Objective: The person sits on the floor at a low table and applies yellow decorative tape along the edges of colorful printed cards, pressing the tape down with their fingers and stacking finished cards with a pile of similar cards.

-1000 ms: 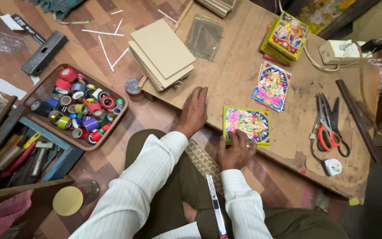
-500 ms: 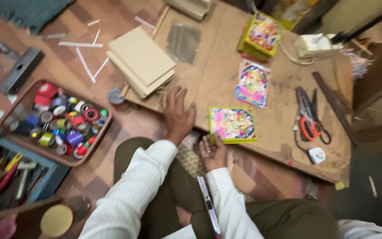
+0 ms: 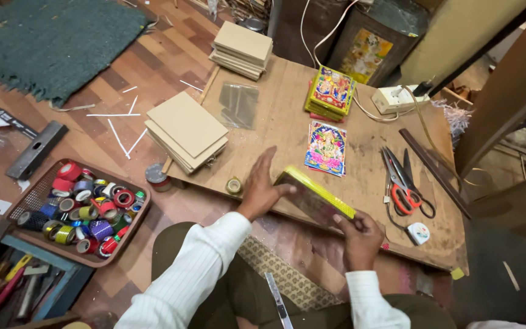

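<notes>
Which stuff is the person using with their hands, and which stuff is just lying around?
In use:
left hand
right hand
yellow-edged picture panel, held tilted between both hands

Lying about:
scissors
tray of tape rolls
cardboard stack
loose picture

I count one yellow-edged picture [image 3: 318,198] in my two hands, one loose picture [image 3: 326,148] on the worktop [image 3: 275,122], one picture stack [image 3: 331,92], two board stacks [image 3: 187,131] [image 3: 242,50], one clear sheet [image 3: 238,105], and perhaps two pairs of scissors [image 3: 406,183], overlapping. One tray [image 3: 31,198] holds too many tape rolls [image 3: 86,210] to number.
</notes>
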The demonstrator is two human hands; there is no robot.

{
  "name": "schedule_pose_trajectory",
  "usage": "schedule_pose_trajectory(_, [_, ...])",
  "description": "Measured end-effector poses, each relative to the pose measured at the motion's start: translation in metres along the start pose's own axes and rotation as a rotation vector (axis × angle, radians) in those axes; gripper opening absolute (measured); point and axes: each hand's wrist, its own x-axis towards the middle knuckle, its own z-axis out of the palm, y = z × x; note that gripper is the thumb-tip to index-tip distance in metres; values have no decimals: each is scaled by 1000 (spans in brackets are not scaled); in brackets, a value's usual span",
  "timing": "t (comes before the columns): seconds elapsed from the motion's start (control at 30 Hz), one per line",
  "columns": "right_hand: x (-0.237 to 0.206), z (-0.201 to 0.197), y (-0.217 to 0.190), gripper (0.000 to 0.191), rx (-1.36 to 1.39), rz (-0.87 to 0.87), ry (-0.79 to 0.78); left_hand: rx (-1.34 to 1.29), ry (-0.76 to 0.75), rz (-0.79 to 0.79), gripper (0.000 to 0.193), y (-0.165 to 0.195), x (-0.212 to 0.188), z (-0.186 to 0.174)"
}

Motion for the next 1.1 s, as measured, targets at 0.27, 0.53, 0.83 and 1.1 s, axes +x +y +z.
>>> schedule_pose_trajectory(0.27, [44,-9,33,23,108,260,-220,-305,-86,-395,28,-29,-14,17])
schedule_pose_trajectory(0.53, [48,-2,49,16,246,287,-42,-352,-222,-401,23,-38,-3,2])
schedule_pose_trajectory(0.83, [46,17,21,16,298,380,81,-741,8,-768,5,-43,-8,38])
schedule_pose_trajectory(1.1, [30,43,-13,22,172,312,184,-724,14,-761,18,-55,-19,44])
